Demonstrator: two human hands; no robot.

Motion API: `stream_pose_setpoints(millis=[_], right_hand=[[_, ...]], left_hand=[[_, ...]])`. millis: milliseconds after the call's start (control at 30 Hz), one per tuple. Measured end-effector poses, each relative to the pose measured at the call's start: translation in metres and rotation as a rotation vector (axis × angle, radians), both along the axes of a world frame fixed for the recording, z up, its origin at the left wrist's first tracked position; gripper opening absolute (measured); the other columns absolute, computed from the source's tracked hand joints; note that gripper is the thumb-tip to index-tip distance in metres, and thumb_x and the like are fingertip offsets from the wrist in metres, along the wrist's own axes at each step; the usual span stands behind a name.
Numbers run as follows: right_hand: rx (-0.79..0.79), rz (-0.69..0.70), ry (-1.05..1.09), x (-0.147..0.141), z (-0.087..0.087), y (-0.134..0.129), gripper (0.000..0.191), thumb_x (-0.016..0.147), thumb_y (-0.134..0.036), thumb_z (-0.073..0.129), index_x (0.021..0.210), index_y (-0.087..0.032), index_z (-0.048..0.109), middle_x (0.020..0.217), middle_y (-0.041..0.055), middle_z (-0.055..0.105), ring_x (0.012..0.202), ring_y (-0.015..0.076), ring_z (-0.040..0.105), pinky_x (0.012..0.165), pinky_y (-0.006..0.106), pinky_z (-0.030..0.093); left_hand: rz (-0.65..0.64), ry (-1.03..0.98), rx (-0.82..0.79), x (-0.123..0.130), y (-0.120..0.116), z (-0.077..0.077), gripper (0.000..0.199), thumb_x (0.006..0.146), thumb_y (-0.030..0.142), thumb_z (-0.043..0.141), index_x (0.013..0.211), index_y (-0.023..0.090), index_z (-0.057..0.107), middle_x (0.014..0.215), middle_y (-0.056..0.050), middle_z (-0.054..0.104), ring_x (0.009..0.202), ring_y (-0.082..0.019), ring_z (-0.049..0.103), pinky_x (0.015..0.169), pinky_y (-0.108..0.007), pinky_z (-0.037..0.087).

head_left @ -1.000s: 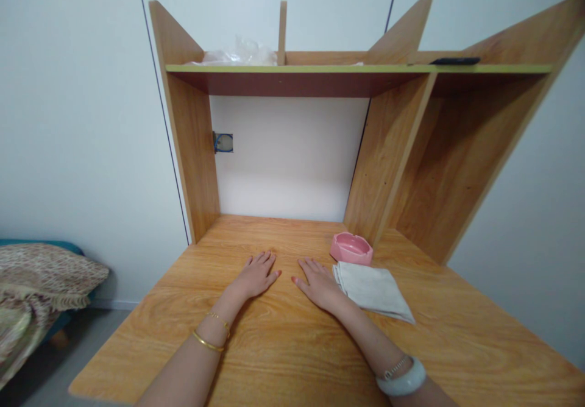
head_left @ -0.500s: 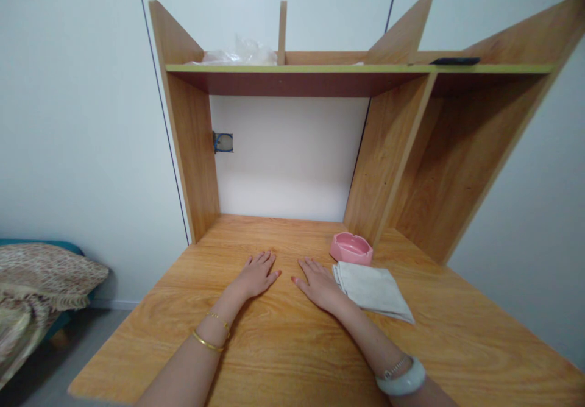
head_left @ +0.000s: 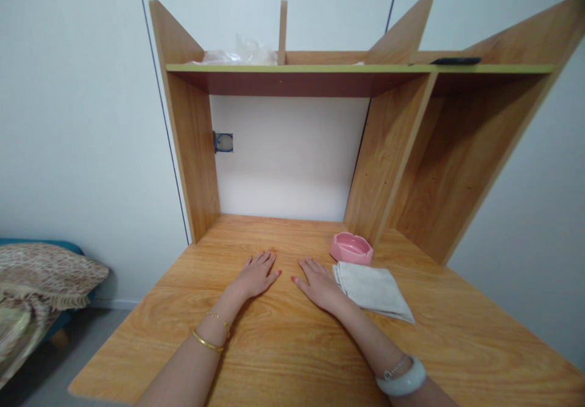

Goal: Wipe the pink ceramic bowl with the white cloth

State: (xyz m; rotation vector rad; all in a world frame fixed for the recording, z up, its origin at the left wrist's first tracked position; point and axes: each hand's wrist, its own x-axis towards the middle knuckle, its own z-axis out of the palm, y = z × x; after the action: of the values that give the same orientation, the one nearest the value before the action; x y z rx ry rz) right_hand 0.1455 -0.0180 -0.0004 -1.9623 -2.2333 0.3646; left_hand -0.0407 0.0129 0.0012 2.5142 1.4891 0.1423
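- Wooden desk (head_left: 283,352) supports left hand (head_left: 256,278): palm down, fingers loosely spread, holding nothing, apparently at rest.
- Right hand (head_left: 320,285) likewise flat on the desk and unladen, thumb angled toward the left.
- Grey cloth (head_left: 377,290) beside right hand, folded, hence lying compact; whether they touch, cannot tell.
- Pink ashtray (head_left: 351,250) just behind cloth, near upright panel (head_left: 386,157), probably set back to leave the hands room.

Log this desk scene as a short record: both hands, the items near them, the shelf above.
Left hand: open, palm down on the wood-grain desktop
Right hand: likewise, beside the folded pale grey cloth; contact unclear
Behind cloth: pink faceted dish, upright
Jewellery: two gold-coloured bracelets, left; thick pale bangle, right
Green-edged wooden shelf: crumpled clear plastic bag, flat black object
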Motion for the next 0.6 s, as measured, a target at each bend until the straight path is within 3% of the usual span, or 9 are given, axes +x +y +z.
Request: stream_pose_setpoints(millis=[600], right_hand=[[0.012,0.006,-0.003,0.0011,-0.0027,0.0013,0.065,0.085,-0.049,0.028,0.137,-0.01,0.025,0.143,0.0134,0.023,0.133,0.0249,0.015,0.105,0.039,0.014]], left_hand=[[0.0,-0.003,0.008,-0.0002,0.0001,-0.0005,0.064,0.087,0.051,0.016,0.138,0.013,0.021,0.144,-0.011,0.02,0.134,-0.021,0.011,0.106,-0.043,0.011]])
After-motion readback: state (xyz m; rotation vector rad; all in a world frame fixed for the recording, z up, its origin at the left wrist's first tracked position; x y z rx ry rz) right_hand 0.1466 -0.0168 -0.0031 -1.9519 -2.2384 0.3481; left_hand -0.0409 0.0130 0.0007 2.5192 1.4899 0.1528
